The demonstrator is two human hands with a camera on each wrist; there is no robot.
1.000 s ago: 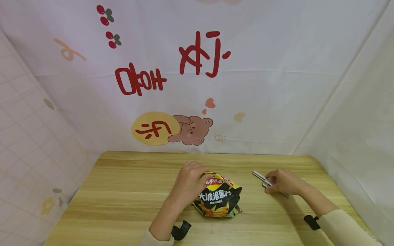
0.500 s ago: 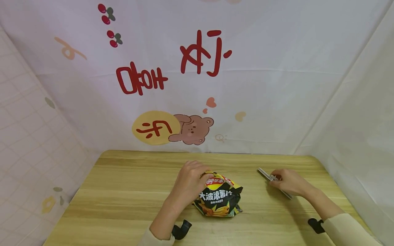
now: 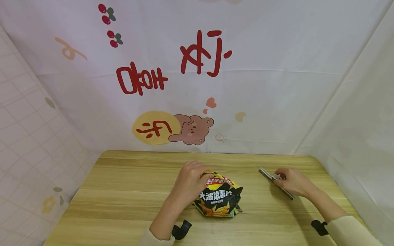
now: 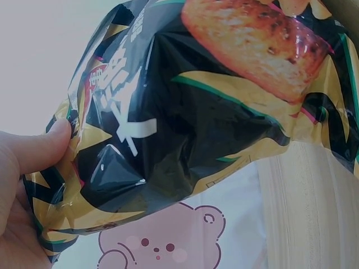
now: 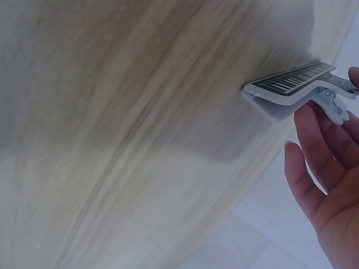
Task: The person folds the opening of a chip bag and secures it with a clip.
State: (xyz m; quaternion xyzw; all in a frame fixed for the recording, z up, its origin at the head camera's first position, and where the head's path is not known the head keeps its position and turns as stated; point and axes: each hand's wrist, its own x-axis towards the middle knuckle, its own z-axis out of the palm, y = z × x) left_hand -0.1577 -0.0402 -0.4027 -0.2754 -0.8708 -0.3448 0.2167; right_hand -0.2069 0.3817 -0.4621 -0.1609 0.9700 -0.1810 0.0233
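A black and yellow potato chip bag (image 3: 218, 200) stands near the middle of the table. My left hand (image 3: 191, 181) grips its top left corner, thumb across the front, as the left wrist view also shows with the bag (image 4: 162, 112) filling it. To the right, my right hand (image 3: 292, 181) pinches a long white bag clip (image 3: 277, 183) by its handle. In the right wrist view, the clip (image 5: 291, 81) has a piano-key pattern along its long bar, and the handle's spring shows between thumb and fingers. The other fingers lie loosely bent beneath it.
The wood-grain table (image 3: 129, 191) ends at a white printed cloth wall (image 3: 261, 85) behind, with cloth on both sides. Black wrist-camera mounts (image 3: 181, 229) show beside each forearm, close over the tabletop.
My right hand has shifted slightly right with the clip and turned it, so its patterned face now shows. My left hand and the chip bag have stayed in place.
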